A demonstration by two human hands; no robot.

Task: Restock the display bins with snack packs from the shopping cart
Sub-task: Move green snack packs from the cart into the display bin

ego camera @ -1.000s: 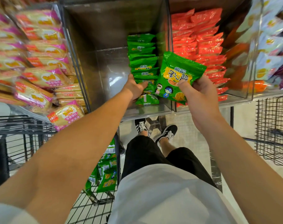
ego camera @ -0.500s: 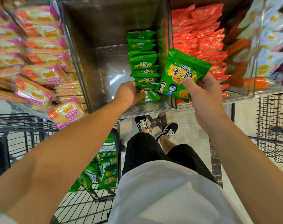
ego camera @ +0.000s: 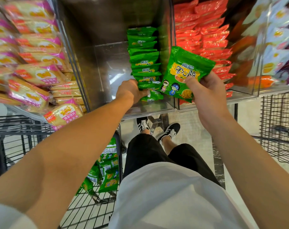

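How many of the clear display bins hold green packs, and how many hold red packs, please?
Bins of green packs: 1
Bins of red packs: 1
Total: 2

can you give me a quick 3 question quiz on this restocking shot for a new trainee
1. True or false: the right hand grips a green snack pack.
2. Which bin holds the row of green packs? A. the clear middle bin B. the bin of red packs C. the bin of pink-and-yellow packs
3. Fill in: more green packs lie in the ___ at lower left.

Key: 1 true; 2 A; 3 shopping cart. The left hand is at the row's near end.
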